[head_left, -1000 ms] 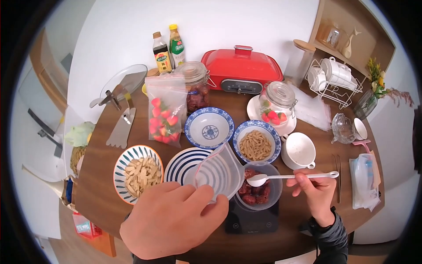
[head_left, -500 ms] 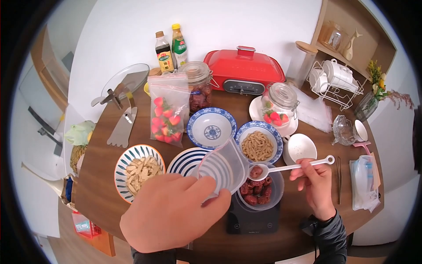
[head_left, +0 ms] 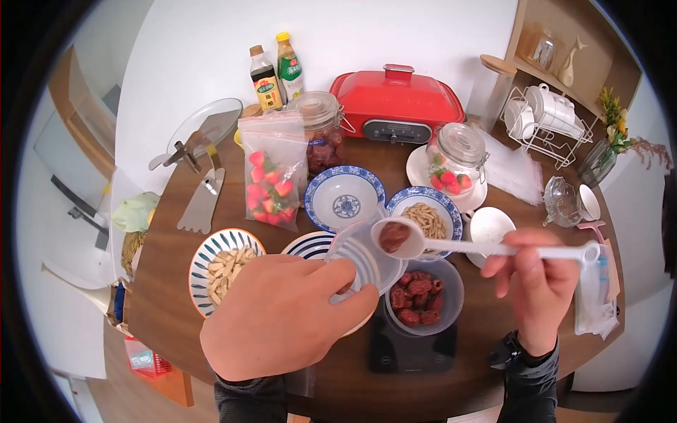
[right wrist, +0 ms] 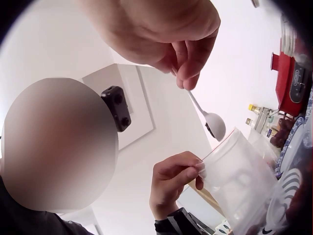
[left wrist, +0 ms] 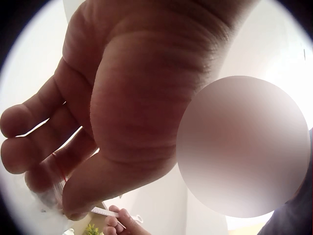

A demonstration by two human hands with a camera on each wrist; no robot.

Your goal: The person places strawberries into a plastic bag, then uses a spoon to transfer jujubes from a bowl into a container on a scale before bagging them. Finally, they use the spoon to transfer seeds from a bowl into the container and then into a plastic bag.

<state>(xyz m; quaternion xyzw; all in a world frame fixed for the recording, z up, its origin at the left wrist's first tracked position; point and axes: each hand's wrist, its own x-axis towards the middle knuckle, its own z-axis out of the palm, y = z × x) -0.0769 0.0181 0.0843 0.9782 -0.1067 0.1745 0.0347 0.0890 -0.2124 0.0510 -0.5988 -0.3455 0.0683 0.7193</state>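
Observation:
My left hand [head_left: 282, 317] pinches the edge of a clear zip bag [right wrist: 239, 181] between thumb and fingers, its mouth spread. My right hand [head_left: 536, 292] grips the handle of a white plastic spoon [head_left: 465, 247]. One dried red date [head_left: 393, 237] lies in the spoon's bowl, which overlaps the bag's mouth in the head view. In the right wrist view the spoon's bowl is just above the bag's red-lined opening. Below stands a clear plastic tub [head_left: 458, 310] of red dates [head_left: 421, 299], on a black kitchen scale [head_left: 412, 357].
Around the hands are a bowl of pale strips [head_left: 226, 271], a blue-rimmed bowl [head_left: 345, 201], another bowl of small pale sticks [head_left: 427, 218], and a white cup [head_left: 491, 225]. Farther back stand a bag of strawberries [head_left: 271, 187], jars and a red electric cooker [head_left: 396, 106].
The spoon has risen out of the tub with a date in it and moved left to the zip bag's opening. My left hand keeps holding the bag.

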